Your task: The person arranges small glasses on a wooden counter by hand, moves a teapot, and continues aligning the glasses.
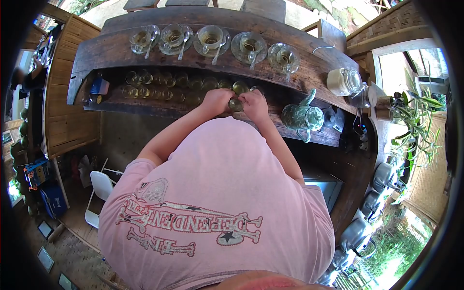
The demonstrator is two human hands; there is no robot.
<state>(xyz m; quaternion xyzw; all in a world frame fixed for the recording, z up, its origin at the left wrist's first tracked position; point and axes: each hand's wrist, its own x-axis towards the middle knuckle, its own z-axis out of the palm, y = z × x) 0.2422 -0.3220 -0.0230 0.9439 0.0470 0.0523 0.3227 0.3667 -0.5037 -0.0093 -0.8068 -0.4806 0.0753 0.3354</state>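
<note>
My left hand (218, 101) and my right hand (254, 105) meet at the front of the lower shelf, fingers curled on either side of a small clear glass (235, 105). Both hands seem to grip this glass, though its far side is partly hidden by fingers. Just behind it stands another glass (239, 87), close to my fingers. Rows of similar glasses (166, 80) stretch along the shelf to the left of my left hand. Right of my right hand stands a green speckled enamel pot (302, 116) with a spout and handle.
Several glass cups on saucers with spoons (211, 37) line the wooden counter (111, 46) above the shelf. A lidded glass jar (343, 81) stands at its right end. A blue container (100, 86) is at the shelf's left. A white chair (101, 185) stands behind, left.
</note>
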